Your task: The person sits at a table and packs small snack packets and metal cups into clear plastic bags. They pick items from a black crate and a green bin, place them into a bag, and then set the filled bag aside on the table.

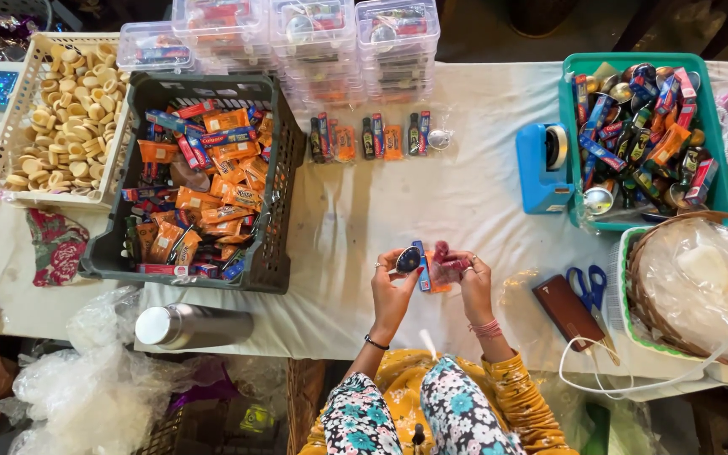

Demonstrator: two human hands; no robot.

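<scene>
Small packets, a little bundle of them, held together above the white tablecloth, just in front of the dark crate. Exact count in the bundle hard to tell: one dark oval piece, one blue strip, one orange sachet, one reddish piece. Left hand curled closed round the dark oval piece, fingertips at the bundle's left edge. Right hand pinched shut on the reddish piece, thumb and fingers pressing from the right. Bundle lying between both sets of fingertips, touching both, clear of the cloth.

One dark crate, full of orange and blue packets. Left of the crate, one cream basket of round pale discs. Behind the crate, four stacks of clear lidded boxes. Just right of the crate, three sorted groups of packets laid in a row on the cloth. Far right of the crate, one blue tape dispenser, one teal tub of mixed packets, one wicker basket lined with clear plastic, one pair of blue-handled scissors, one brown wallet-like case, one white cable. Near the crate's front corner, one steel flask lying on its side beside crumpled plastic bags. Nothing between hands and bundle.
</scene>
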